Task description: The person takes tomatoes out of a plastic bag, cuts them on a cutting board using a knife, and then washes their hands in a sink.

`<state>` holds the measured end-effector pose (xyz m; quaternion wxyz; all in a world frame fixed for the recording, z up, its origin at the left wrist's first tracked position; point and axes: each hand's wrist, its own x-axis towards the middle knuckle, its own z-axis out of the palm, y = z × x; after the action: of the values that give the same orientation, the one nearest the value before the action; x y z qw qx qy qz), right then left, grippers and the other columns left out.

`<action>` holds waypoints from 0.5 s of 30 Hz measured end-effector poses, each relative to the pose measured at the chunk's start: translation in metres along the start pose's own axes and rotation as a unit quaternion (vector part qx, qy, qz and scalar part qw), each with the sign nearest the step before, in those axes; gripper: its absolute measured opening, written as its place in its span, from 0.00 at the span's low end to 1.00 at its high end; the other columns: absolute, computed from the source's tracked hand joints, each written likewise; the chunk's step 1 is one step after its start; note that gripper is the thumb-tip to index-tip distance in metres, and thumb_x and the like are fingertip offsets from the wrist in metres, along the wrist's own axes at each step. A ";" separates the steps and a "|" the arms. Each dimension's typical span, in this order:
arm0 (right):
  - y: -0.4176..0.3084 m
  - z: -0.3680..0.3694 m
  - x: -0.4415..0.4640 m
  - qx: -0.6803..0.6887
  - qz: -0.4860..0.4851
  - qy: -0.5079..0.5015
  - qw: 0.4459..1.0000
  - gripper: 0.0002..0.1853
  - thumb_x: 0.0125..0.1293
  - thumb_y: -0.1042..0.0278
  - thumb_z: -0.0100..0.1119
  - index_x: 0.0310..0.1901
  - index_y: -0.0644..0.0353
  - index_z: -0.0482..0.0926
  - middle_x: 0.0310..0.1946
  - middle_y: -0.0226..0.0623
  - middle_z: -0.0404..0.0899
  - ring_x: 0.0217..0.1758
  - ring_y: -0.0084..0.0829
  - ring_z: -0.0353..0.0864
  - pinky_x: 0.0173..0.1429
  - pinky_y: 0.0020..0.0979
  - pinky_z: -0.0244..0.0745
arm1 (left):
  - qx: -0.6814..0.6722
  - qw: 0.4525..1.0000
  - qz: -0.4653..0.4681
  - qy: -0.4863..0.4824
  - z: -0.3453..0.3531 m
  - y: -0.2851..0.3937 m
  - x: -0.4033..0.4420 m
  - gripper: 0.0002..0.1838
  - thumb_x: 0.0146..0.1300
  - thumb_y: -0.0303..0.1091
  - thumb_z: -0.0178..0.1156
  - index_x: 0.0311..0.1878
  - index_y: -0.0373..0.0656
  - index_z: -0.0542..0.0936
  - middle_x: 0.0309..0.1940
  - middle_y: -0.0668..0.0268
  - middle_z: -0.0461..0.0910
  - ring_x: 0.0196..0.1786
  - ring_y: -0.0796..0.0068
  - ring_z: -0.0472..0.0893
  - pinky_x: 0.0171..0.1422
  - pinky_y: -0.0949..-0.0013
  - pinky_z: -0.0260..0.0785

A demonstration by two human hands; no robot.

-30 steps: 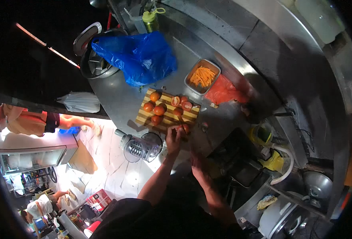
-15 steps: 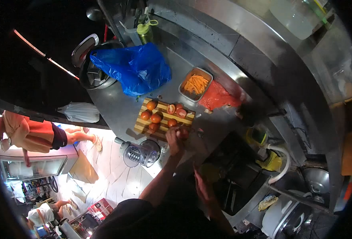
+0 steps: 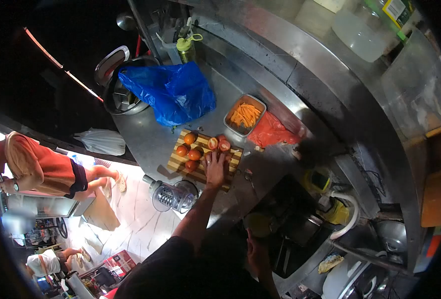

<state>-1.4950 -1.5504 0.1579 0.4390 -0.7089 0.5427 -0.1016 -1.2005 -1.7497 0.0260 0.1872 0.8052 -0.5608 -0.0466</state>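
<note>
My left hand [image 3: 215,169] reaches over the striped wooden cutting board [image 3: 200,175], its fingers spread at the tomatoes. Whatever lies under the palm is hidden. Cut tomato halves [image 3: 224,145] lie just beyond the fingertips, cut faces showing. Several whole tomatoes [image 3: 193,155] sit on the board to the left of this hand. My right hand [image 3: 253,249] is low in dark shadow, below a round yellowish object [image 3: 259,224]. Its fingers look curled, but what they hold, if anything, cannot be made out.
A metal tray of orange strips [image 3: 246,115] stands behind the board beside a red plastic bag [image 3: 272,130]. A blue bag [image 3: 178,94] lies farther left. A grater [image 3: 168,194] stands at the counter's left edge. A dark stove [image 3: 292,224] is at right. People are beyond the counter.
My left hand has moved forward over the board, and its fingers have spread. My right hand has drawn back lower, away from the board. The view has shifted slightly.
</note>
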 end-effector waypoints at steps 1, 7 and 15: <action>-0.005 -0.004 0.000 0.007 0.025 -0.016 1.000 0.23 0.81 0.68 0.53 0.74 0.57 0.73 0.65 0.52 0.80 0.66 0.50 0.81 0.68 0.44 0.78 | 0.024 1.000 -0.011 -0.017 -0.010 0.004 0.005 0.26 0.74 0.48 0.59 0.70 0.46 0.75 0.68 0.51 0.71 0.72 0.45 0.66 0.75 0.41 0.57; 0.004 0.005 0.006 0.050 -0.060 0.072 0.994 0.22 0.81 0.69 0.55 0.73 0.58 0.74 0.68 0.50 0.79 0.69 0.48 0.80 0.71 0.39 0.76 | -0.047 0.967 -0.130 0.214 -0.039 -0.018 0.017 0.38 0.71 0.50 0.62 0.76 0.34 0.66 0.72 0.44 0.67 0.75 0.39 0.63 0.80 0.39 0.50; 0.046 0.032 -0.001 0.042 -0.068 0.141 0.987 0.22 0.80 0.66 0.59 0.72 0.58 0.76 0.55 0.50 0.86 0.59 0.45 0.88 0.61 0.37 0.82 | 0.059 0.972 -0.197 0.116 -0.022 -0.045 0.014 0.39 0.58 0.28 0.67 0.74 0.35 0.67 0.72 0.42 0.65 0.73 0.38 0.66 0.75 0.46 0.66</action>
<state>-1.5072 -1.5347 0.1053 0.3798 -0.7034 0.5449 -0.2532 -1.1491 -1.7436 0.0321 0.1901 0.9094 -0.3673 0.0444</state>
